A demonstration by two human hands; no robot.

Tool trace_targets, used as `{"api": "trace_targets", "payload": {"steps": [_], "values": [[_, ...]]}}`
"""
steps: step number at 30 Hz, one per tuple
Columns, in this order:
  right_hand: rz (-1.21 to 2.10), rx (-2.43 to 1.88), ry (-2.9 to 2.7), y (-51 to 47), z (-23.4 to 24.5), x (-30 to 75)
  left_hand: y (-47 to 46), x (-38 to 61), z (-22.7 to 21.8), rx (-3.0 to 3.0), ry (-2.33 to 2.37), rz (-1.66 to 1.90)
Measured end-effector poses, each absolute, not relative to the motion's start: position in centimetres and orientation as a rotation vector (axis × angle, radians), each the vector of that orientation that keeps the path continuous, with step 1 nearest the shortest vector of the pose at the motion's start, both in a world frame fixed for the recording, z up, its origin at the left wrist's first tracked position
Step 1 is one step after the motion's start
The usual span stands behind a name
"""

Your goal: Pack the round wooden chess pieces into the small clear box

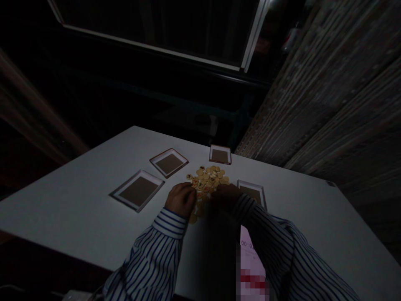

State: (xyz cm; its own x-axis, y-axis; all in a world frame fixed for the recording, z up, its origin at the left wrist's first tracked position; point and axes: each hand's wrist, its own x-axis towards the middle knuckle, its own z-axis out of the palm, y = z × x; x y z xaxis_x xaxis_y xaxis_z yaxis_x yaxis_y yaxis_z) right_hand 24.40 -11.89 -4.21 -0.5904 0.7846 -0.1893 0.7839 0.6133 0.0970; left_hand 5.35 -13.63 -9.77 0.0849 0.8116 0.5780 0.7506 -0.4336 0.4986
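A loose pile of round wooden xiangqi pieces (206, 177), some with red or black characters showing, lies on the white table between my hands. My left hand (181, 200) is at the pile's left side with its fingers curled in; whatever they hold is hidden. At the right side, my right hand (227, 195) reaches into the pile, palm down. Its fingers are in deep shadow, so their grip cannot be made out. Just beyond the right wrist sits a shallow open box (253, 192), partly covered by my sleeve.
Three more shallow boxes with brown bottoms stand around the pile: a left one (139, 192), a back-left one (171, 163) and a back one (220, 156). A lit screen (249, 255) showing a timer lies under my right forearm. A curtain (313, 92) hangs behind the table's right side.
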Motion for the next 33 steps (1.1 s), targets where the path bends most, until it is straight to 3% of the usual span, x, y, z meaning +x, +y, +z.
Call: {"api": "trace_targets", "payload": {"steps": [11, 33], "values": [[-0.105, 1.283, 2.786, -9.9, -4.7, 22.4, -13.6, 5.4, -9.8, 2.281, 1.618, 1.306], [0.092, 1.476, 2.789, -14.1, -1.7, 25.3, -14.6, 6.8, -8.3, 2.032, 1.482, 1.353]]}}
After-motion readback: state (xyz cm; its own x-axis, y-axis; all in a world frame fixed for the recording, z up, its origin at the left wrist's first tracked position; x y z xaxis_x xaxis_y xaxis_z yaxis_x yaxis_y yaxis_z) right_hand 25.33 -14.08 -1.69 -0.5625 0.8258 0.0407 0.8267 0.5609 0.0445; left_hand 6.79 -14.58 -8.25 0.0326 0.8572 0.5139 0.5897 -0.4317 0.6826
